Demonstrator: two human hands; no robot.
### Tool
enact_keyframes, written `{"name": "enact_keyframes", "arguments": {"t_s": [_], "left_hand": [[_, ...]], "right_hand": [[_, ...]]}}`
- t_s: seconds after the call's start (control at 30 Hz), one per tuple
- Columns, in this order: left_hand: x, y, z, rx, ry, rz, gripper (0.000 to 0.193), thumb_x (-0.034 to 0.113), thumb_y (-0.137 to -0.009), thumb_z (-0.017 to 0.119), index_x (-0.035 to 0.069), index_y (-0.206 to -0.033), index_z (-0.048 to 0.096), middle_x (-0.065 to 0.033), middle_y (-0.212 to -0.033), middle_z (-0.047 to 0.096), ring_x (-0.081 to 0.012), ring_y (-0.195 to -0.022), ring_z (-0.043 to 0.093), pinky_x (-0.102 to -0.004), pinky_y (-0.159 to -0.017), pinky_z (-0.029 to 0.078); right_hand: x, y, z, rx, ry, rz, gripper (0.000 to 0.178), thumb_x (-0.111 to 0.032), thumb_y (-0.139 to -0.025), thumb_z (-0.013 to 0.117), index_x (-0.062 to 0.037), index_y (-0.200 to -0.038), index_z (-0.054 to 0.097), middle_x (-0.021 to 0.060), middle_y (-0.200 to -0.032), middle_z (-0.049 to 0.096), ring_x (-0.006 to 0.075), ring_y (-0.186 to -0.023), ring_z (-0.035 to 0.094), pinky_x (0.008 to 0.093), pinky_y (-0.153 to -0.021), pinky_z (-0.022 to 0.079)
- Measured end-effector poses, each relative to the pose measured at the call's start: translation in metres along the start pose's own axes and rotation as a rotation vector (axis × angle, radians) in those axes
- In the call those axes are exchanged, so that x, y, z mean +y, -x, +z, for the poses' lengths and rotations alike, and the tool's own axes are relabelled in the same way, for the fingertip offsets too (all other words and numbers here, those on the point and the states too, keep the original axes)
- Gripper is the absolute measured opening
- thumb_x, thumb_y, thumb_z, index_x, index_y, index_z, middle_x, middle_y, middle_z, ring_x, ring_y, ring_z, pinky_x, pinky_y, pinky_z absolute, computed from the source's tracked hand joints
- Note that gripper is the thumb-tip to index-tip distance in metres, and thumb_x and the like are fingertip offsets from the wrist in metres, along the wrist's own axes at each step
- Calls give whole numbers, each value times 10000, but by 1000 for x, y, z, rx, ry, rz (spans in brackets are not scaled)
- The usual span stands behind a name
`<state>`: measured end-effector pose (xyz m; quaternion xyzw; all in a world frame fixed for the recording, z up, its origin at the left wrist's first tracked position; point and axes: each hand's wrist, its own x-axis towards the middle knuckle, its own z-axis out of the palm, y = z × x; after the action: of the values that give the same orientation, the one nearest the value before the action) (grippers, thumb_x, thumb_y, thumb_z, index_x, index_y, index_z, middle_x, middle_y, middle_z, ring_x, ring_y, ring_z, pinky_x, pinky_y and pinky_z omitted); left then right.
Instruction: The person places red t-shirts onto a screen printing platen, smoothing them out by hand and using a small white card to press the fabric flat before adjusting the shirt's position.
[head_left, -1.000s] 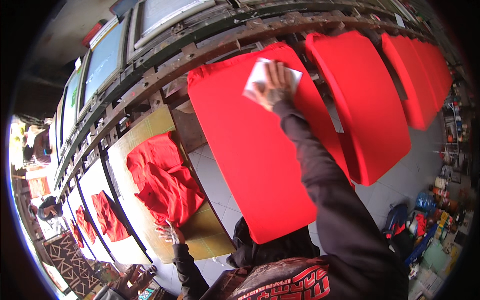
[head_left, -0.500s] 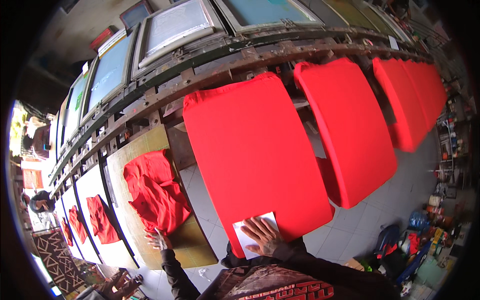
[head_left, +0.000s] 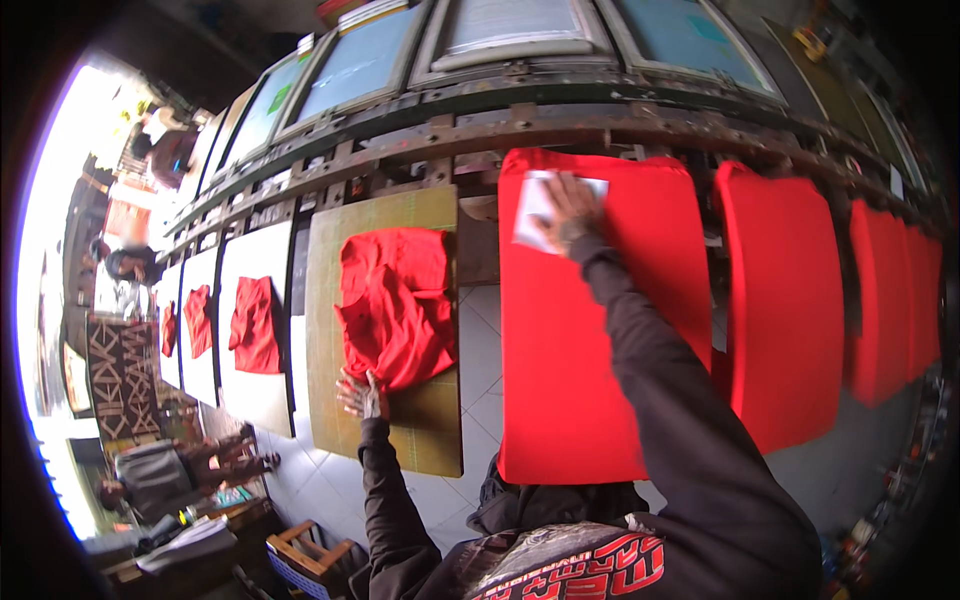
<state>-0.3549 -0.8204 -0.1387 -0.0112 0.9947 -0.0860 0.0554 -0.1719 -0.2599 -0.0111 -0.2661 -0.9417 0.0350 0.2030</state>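
Note:
My right hand (head_left: pixel 572 212) lies flat on a white sheet (head_left: pixel 530 222), fingers stretched over its top face. The sheet rests near the far left corner of a red shirt (head_left: pixel 590 370) pulled smooth over a long board. My left hand (head_left: pixel 362 394) has its fingers spread at the near edge of a crumpled red shirt (head_left: pixel 395 310), touching the yellowish-brown board (head_left: pixel 330 300) or the cloth's edge; I cannot tell which. Neither hand has its fingers wrapped round anything.
To the right, more boards carry smooth red shirts (head_left: pixel 785 310); to the left, white boards (head_left: pixel 270 400) bear crumpled red ones. Behind runs a dark metal rail (head_left: pixel 480 130) with framed screens (head_left: pixel 515 30). A person (head_left: pixel 170 470) stands at lower left, near a wooden stool (head_left: pixel 310 560).
My right hand has slid the white sheet from the near end of the smooth red shirt to its far end. My left hand stays by the crumpled shirt. The view has turned.

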Motion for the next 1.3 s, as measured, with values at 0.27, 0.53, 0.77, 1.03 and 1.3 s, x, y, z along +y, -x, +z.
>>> {"name": "enact_keyframes", "arguments": {"t_s": [0.27,0.53,0.77,1.03,1.3], "left_hand": [[16,48,-81,62,454,-56,809,693,-894,455,311,-1552,180,-147,-1627,104,-442,-1482,37,-626,-1154,73],[19,52,-136,123,439,37,778,573,-773,693,262,-1433,421,-158,-1593,226,-468,-1458,138,-641,-1142,145],[31,-61,-197,138,869,809,651,348,-779,724,109,-1338,490,-163,-1446,476,-365,-1352,417,-486,-1150,279],[48,-106,-243,88,627,1406,285,222,-802,724,66,-1016,620,-102,-933,644,-311,-925,610,-424,-839,467],[-25,-50,-419,-173,971,1993,305,34,-730,717,-22,-1008,606,-175,-890,627,-295,-720,611,-371,-646,497]], "right_hand": [[89,169,-86,-61,192,226,727,-351,-923,498,-106,-1551,226,119,-1619,176,346,-1487,152,511,-1187,136],[-63,283,-158,-305,-16,291,721,-301,-902,512,-66,-1533,256,182,-1605,170,419,-1477,139,573,-1173,137],[-91,267,-161,-309,81,331,747,-261,-776,707,-54,-1432,418,188,-1578,229,382,-1476,161,608,-1168,141],[-180,190,-159,-70,-169,356,719,-66,-778,707,-52,-1432,410,166,-1538,313,351,-1449,258,455,-1160,279],[-389,-8,-159,-134,-1146,-519,306,-92,-815,660,-52,-1118,650,163,-1310,569,323,-1311,476,424,-1097,375]]}}
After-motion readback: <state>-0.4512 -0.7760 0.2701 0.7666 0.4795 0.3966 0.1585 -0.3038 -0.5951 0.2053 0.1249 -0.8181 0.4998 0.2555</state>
